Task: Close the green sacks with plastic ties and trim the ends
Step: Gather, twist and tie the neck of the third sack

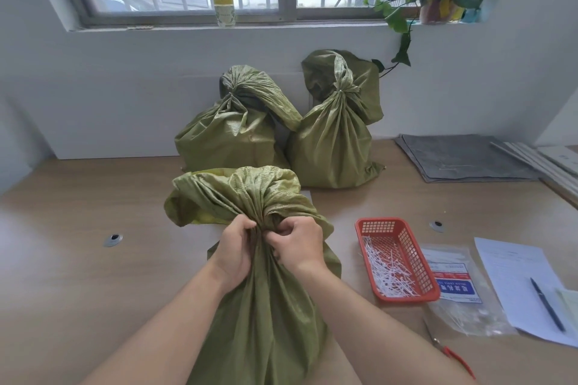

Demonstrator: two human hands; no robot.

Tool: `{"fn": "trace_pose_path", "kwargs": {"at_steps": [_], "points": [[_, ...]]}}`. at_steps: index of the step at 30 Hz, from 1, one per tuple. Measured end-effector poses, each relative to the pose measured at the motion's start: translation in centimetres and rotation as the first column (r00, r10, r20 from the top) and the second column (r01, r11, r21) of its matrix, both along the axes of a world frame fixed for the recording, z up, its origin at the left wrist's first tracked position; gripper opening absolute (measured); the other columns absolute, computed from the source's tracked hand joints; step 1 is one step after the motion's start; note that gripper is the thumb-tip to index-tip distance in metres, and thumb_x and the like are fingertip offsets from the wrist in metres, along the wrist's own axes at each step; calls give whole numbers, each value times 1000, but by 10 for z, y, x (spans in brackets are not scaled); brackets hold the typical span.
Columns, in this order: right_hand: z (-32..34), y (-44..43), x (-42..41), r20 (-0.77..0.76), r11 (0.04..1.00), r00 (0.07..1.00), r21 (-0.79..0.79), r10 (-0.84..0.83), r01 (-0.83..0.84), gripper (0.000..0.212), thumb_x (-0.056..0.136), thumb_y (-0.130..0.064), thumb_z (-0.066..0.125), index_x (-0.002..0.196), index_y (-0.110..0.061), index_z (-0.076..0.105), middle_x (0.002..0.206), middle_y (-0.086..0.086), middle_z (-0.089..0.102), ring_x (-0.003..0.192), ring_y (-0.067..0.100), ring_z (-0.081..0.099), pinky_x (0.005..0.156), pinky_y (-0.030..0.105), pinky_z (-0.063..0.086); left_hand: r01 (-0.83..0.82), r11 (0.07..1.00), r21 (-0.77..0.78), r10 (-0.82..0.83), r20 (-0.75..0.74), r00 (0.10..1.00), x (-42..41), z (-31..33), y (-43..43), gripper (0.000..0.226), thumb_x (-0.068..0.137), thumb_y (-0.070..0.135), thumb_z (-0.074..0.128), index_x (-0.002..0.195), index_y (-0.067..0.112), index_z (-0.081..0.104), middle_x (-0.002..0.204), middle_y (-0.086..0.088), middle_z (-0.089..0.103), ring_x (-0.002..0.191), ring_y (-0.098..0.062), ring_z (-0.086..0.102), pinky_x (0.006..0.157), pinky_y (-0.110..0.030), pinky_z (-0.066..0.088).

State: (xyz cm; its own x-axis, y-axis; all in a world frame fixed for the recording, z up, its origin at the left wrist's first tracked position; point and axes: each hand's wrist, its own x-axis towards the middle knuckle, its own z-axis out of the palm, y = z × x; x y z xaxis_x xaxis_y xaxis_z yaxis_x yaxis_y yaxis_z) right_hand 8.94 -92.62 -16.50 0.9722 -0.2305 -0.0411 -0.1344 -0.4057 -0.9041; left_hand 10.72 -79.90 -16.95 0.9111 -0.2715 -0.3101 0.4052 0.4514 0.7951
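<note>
Three green sacks: two tied ones [231, 131] [336, 137] at the wall, and one [262, 306] whose neck left hand [234, 251] and right hand [297, 244] both clench. One red basket [422, 275] of white offcuts, tie packet [453, 281], scissors [450, 353], one pen [547, 305] lie right.

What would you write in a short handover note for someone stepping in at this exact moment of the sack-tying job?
Left hand and right hand both grip the gathered neck of the near sack; no tie is visible on it.
Two sacks at the back, the left one and the right one, are already cinched.
Red basket on the right holds white plastic pieces; bag of ties is beside it, scissors nearer.
Left: tie the near sack, trim its end.
</note>
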Motion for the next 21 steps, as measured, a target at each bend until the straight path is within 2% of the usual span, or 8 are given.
{"fn": "trace_pose_path", "kwargs": {"at_steps": [3, 5, 7, 12, 14, 17, 19, 21], "points": [[-3, 6, 5, -30, 999, 1000, 31, 8, -7, 34, 80, -23, 82, 53, -16, 62, 47, -1, 63, 36, 6, 51, 51, 26, 48, -194, 981, 0, 194, -54, 979, 0, -13, 8, 40, 100, 4, 31, 115, -21, 60, 107, -39, 66, 81, -38, 71, 66, -42, 62], [-2, 9, 7, -32, 998, 999, 63, 26, -24, 34, 83, -24, 84, 57, -16, 65, 49, -4, 61, 34, 3, 49, 48, 15, 40, -325, 944, -62, 322, -46, 946, 1, -22, 15, 29, 105, -1, 38, 124, -13, 55, 111, -35, 70, 88, -34, 75, 69, -39, 63], [-4, 10, 11, -26, 996, 999, 81, 27, -25, 36, 83, -24, 85, 56, -15, 63, 49, -4, 60, 32, 2, 48, 48, 13, 38, -394, 910, -132, 387, -80, 919, -3, -21, 19, 22, 104, -2, 49, 122, -1, 61, 100, -22, 77, 84, -28, 78, 68, -37, 64], [-12, 14, 16, -69, 987, 997, 158, 40, -29, 28, 81, -26, 87, 67, -9, 71, 47, -3, 60, 39, 9, 49, 56, 30, 49, -451, 878, -156, 427, -169, 889, 1, -30, 28, 38, 95, 1, 65, 133, -2, 60, 118, -26, 71, 86, -30, 77, 76, -47, 65], [-14, 13, 17, -74, 986, 997, 169, 24, -12, 25, 81, -27, 88, 74, -7, 75, 50, -1, 63, 41, 9, 51, 61, 35, 54, -466, 876, -124, 444, -173, 879, 1, -27, 24, 36, 90, 2, 70, 125, -6, 64, 109, -25, 73, 79, -29, 76, 77, -51, 64], [-16, 17, 18, -77, 990, 997, 141, -20, 31, 24, 80, -29, 87, 73, -11, 75, 51, 1, 67, 42, 8, 57, 72, 44, 63, -593, 805, -2, 585, -163, 795, 0, -23, 10, 13, 84, -3, 78, 94, -1, 70, 85, -15, 77, 72, -28, 75, 76, -50, 64], [-15, 21, 17, -39, 991, 998, 124, -52, 57, 19, 79, -26, 87, 77, -17, 71, 55, 1, 70, 46, 10, 64, 70, 46, 63, -688, 700, 192, 710, -90, 698, 3, -26, 3, 15, 79, -1, 85, 82, 4, 71, 83, -12, 77, 76, -27, 72, 79, -43, 62], [-15, 22, 12, 86, 996, 995, 69, -57, 51, 25, 81, -19, 84, 91, -24, 62, 61, 1, 69, 52, 12, 67, 66, 38, 61, -703, 590, 397, 747, 61, 662, 4, -23, -2, 21, 75, 7, 90, 71, 7, 69, 74, -6, 73, 70, -21, 64, 74, -35, 57]]}}
